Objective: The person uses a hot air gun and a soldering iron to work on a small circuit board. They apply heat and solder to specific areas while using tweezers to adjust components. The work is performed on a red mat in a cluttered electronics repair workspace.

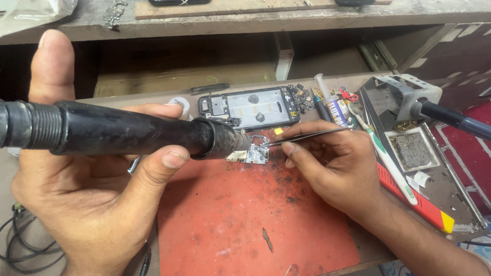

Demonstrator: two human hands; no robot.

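Note:
My left hand grips a thick black hot-air tool handle, its metal nozzle pointing right and down at a small silver circuit board. That board lies at the far edge of a stained red work mat. My right hand pinches thin metal tweezers, whose tips touch the board from the right. Just behind the board lies an opened phone body with its inside exposed.
A soldering iron sits in a grey stand at right, above a tray with a dirty sponge. A white toothbrush, a syringe of paste and small parts lie nearby. Black cables hang at lower left. A wooden shelf runs behind.

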